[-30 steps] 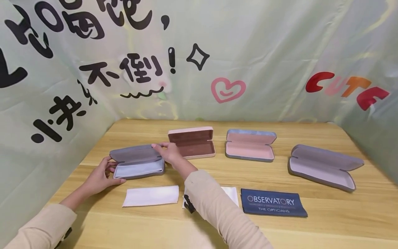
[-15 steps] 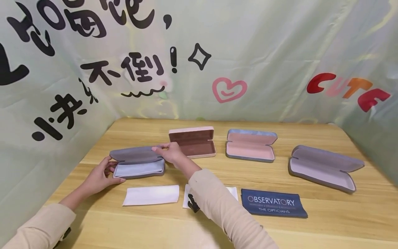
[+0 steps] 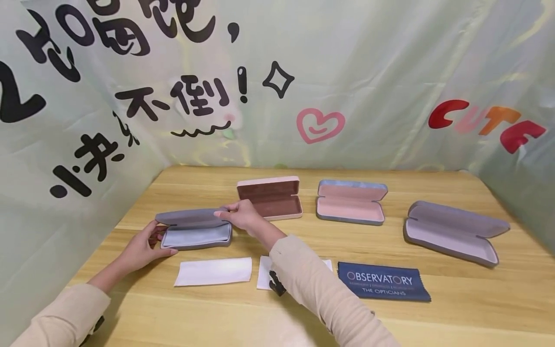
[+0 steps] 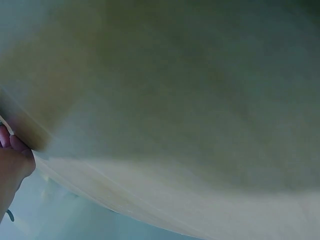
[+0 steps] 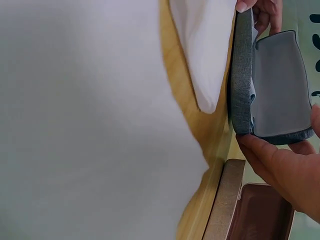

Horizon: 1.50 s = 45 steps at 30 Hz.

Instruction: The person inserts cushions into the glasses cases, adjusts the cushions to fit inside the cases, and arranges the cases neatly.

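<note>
A grey glasses case (image 3: 191,220) stands at the left of the table with its lid partly raised. In its base lies a folded pale-blue cleaning cloth (image 3: 197,235). My left hand (image 3: 140,248) grips the case's left end, thumb at the base's front edge. At the other end, my right hand (image 3: 248,216) holds the lid's right corner, thumb on its front. In the right wrist view, the case (image 5: 242,75) sits between both hands, and the right hand's fingers (image 5: 265,147) touch its near end. The left wrist view shows mostly blurred table and part of a hand (image 4: 15,162).
Open pink (image 3: 284,207), blue (image 3: 349,210) and purple-grey (image 3: 451,238) glasses cases stand further back and right. In front lie a white cloth (image 3: 212,272), another white cloth (image 3: 263,277) partly under the right sleeve, and a navy cloth (image 3: 383,281). Printed fabric (image 3: 368,72) walls the table.
The grey case's lid has tipped slightly lower, with the right hand still holding its corner. The left hand keeps its grip on the left end. The head view has shifted slightly.
</note>
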Each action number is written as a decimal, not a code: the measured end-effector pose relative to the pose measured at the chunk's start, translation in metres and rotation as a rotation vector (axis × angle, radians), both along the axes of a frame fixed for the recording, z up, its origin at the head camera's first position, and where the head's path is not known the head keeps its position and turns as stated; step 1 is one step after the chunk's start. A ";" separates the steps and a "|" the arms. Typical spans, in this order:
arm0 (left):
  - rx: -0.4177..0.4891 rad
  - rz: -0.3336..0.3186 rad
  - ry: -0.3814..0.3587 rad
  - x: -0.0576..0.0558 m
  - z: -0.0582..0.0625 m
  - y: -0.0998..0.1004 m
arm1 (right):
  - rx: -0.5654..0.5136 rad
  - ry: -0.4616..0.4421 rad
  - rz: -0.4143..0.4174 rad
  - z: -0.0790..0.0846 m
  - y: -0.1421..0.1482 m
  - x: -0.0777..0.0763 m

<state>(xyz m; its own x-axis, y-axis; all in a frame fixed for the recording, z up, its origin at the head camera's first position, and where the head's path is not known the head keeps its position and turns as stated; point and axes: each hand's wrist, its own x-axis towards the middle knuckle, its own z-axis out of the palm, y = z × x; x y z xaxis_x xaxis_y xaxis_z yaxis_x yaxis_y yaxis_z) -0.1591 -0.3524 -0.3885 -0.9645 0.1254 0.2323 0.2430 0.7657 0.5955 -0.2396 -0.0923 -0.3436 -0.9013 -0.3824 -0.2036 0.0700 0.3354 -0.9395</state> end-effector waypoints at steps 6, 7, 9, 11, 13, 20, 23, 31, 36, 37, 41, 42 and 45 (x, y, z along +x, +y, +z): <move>0.025 -0.023 0.010 0.000 -0.003 -0.002 | -0.016 0.036 0.043 -0.002 0.002 0.001; 0.027 -0.023 0.008 0.000 -0.003 -0.002 | -0.016 0.046 0.049 -0.003 0.002 0.000; 0.029 -0.025 0.004 0.000 -0.003 -0.002 | -0.017 0.066 0.059 -0.002 0.003 0.000; 0.030 -0.025 0.004 0.000 -0.003 -0.002 | -0.017 0.076 0.073 -0.002 0.004 0.000; 0.027 -0.025 0.007 0.000 -0.003 -0.002 | -0.018 0.090 0.091 -0.002 0.006 0.000; 0.011 -0.019 0.010 0.001 -0.005 -0.001 | -0.039 0.126 0.146 -0.005 0.010 -0.001; 0.000 -0.018 0.005 0.001 -0.005 0.000 | -0.041 0.132 0.158 -0.005 0.011 -0.001; 0.027 -0.035 0.007 0.001 -0.004 0.000 | -0.008 0.165 0.199 -0.006 0.013 -0.001; 0.031 -0.046 0.012 0.003 -0.004 -0.002 | -0.011 0.173 0.217 -0.007 0.011 0.000; 0.028 -0.046 0.010 0.003 -0.004 -0.003 | -0.011 0.172 0.212 -0.007 0.011 0.000; 0.012 -0.035 -0.008 0.002 -0.004 -0.002 | -0.024 0.152 0.184 -0.008 0.012 0.001; 0.010 -0.031 -0.012 0.002 -0.004 -0.002 | -0.024 0.153 0.181 -0.008 0.012 0.002; 0.007 -0.023 -0.016 0.002 -0.003 -0.002 | -0.035 0.151 0.187 -0.008 0.012 0.002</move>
<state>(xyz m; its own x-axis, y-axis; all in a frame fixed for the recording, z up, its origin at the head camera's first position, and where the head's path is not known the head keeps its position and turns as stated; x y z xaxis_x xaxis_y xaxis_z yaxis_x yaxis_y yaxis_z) -0.1574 -0.3545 -0.3915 -0.9650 0.1460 0.2179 0.2509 0.7558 0.6048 -0.2373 -0.0806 -0.3512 -0.8336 -0.5496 -0.0555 -0.1327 0.2968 -0.9457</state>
